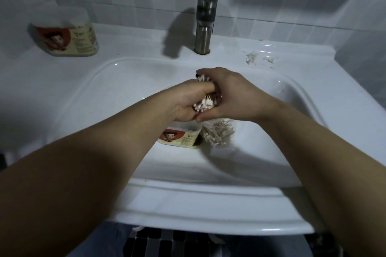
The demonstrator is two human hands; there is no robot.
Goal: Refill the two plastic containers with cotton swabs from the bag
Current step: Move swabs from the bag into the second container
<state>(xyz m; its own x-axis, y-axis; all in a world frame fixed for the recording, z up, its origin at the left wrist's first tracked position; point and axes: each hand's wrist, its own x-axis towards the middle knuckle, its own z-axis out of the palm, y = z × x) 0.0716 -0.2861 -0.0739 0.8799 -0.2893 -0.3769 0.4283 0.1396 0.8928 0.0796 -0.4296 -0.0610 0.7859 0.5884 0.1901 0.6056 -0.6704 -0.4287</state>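
- Above the sink [188,204], cotton swabs [205,103] are clasped by left hand [187,102] and right hand [228,95].
- Beneath, one container [179,136] is set, the bag [219,133] just beside it at 3 o'clock.
- At 10 o'clock, a second container [66,35] is seen.

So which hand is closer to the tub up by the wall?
Left. Both hands hold cotton swabs over the sink. The left hand is on the side toward the tub, and the right hand is just beyond it, further away.
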